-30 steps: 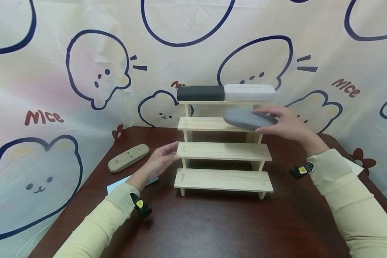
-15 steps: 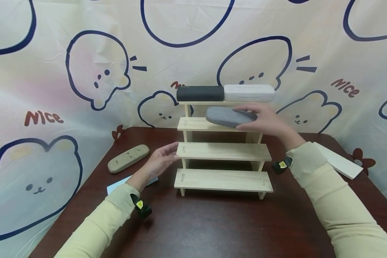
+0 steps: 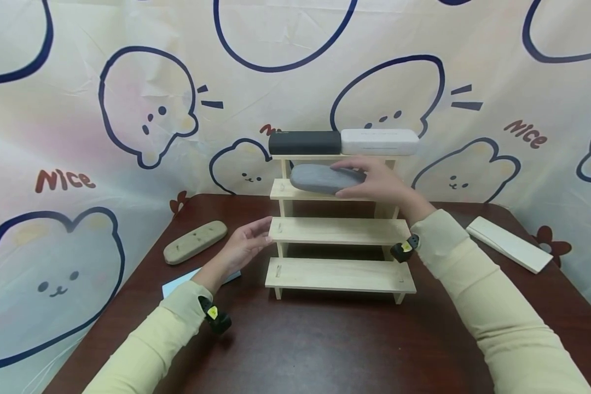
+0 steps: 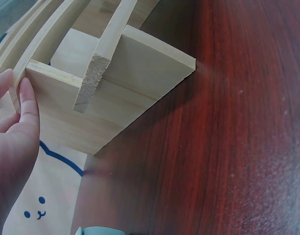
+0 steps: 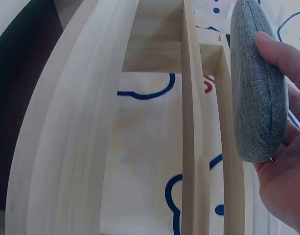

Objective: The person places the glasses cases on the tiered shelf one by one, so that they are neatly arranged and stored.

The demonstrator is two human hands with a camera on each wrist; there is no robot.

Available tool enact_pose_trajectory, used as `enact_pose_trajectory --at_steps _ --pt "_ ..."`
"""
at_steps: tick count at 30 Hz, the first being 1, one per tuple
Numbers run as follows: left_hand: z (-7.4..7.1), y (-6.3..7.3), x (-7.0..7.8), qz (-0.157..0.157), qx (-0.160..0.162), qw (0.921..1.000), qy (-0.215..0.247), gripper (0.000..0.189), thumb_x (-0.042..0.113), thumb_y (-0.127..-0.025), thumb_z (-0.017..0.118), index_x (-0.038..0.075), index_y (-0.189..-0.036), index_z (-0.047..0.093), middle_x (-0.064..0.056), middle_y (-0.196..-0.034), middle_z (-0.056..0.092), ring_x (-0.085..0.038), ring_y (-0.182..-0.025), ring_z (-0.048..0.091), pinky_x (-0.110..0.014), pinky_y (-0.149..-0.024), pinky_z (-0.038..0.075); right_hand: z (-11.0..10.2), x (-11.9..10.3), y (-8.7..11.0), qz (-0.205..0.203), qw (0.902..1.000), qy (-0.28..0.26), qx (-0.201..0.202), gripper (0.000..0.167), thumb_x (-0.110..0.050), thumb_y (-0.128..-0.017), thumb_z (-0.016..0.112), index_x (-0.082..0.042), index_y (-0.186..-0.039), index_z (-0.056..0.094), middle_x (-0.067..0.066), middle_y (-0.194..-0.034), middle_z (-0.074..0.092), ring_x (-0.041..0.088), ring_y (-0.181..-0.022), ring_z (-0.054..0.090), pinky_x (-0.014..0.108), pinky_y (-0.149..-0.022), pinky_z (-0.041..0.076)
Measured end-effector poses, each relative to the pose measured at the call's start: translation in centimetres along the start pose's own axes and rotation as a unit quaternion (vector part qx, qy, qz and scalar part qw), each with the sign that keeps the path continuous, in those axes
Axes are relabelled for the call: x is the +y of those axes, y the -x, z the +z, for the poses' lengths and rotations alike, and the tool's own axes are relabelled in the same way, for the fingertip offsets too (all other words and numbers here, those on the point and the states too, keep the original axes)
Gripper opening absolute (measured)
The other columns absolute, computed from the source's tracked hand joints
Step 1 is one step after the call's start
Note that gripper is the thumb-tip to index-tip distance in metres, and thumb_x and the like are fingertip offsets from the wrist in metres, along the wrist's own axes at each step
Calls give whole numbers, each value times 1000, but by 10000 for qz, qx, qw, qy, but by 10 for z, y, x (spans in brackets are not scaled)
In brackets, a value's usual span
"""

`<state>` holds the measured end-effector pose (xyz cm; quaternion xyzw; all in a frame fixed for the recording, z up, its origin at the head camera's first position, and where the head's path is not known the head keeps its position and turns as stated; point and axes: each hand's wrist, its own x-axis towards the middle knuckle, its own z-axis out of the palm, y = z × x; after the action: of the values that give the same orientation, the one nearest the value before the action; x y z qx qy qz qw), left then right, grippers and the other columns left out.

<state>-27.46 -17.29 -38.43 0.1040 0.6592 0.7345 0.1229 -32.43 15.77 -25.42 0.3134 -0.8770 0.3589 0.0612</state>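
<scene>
A tiered wooden display rack (image 3: 341, 230) stands in the middle of the table, with stepped boards. My right hand (image 3: 380, 185) grips a grey fabric-covered glasses case (image 3: 315, 179) by its right end, at the second board from the top. In the right wrist view, thumb and fingers hold the case (image 5: 257, 88) from opposite sides. Whether its underside touches the board is unclear. My left hand (image 3: 243, 244) holds the left end of the board below; the left wrist view shows thumb and fingers (image 4: 28, 105) pinching that board end.
On the top board lie a black case (image 3: 305, 143) and a white case (image 3: 379, 142), side by side. A beige case (image 3: 195, 242) lies on the table at left, near a light blue item (image 3: 179, 283) partly behind the left forearm. A long cream-white case (image 3: 509, 244) lies at right.
My right hand has carried the grey glasses case leftward along the second board from the top. The left hand stays on the rack. The cream-white case at right has come into fuller view.
</scene>
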Motion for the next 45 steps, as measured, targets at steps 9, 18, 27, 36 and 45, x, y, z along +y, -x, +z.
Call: enact_pose_trajectory --at_steps 9,18,27,36,45 --pt "0 -1 0 -46 37 10000 43 58 0 -94 60 5 -147 38 -14 -146 43 -27 -126 50 -31 -101 43 15 -4 -19 -72 9999 -36 -88 60 -35 -75 85 -26 -130 63 -1 -132 55 20 -110 49 42 -88 44" --pt "-1 -1 0 23 -29 10000 9 57 0 -95 58 4 -148 37 -15 -146 43 -27 -127 50 -33 -103 41 26 -5 -33 -21 9998 -49 -171 62 -38 -72 86 -28 -129 63 -4 -133 54 19 -111 48 41 -88 44" --pt "0 1 0 -10 -32 10000 56 60 -2 -94 58 3 -149 34 -17 -148 40 -27 -126 49 -36 -104 40 37 -3 -44 -142 9996 -44 -227 60 -32 -72 87 -23 -127 65 -4 -134 57 17 -118 48 40 -97 41" --pt "0 1 0 30 -96 9999 96 60 -3 -95 57 2 -149 33 -19 -147 39 -25 -125 50 -38 -106 38 45 -3 -50 -303 9991 -25 -300 57 -29 -74 86 -20 -127 66 -2 -133 58 17 -119 50 39 -99 40" --pt "0 2 1 41 -124 9999 63 61 -1 -95 58 2 -150 33 -18 -149 38 -27 -127 49 -38 -106 38 48 -2 -55 -191 9990 -102 -391 57 -26 -75 86 -18 -128 65 1 -135 56 19 -122 49 39 -102 38"
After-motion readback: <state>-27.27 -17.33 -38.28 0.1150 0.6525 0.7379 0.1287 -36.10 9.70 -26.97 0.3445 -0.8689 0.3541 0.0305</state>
